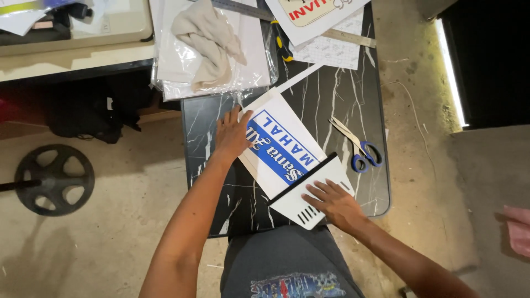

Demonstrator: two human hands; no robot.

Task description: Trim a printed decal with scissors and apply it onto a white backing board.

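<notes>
A white rectangular sign sheet with a blue printed band [284,148] lies slantwise on a black marble-patterned table [353,110]. My left hand [232,134] lies flat on its upper left edge, fingers spread. My right hand [333,202] presses flat on a white squeegee-like tool with slots [306,197] that rests across the sheet's lower end. Neither hand grips anything.
Blue-handled scissors [359,149] lie right of the sheet. A beige cloth [207,41] sits on plastic-wrapped sheets [251,49] at the table's far left. A metal ruler [348,37], a yellow-black cutter [283,48] and printed sheets [326,52] lie at the far end. A wheel-shaped weight [54,179] rests on the floor, left.
</notes>
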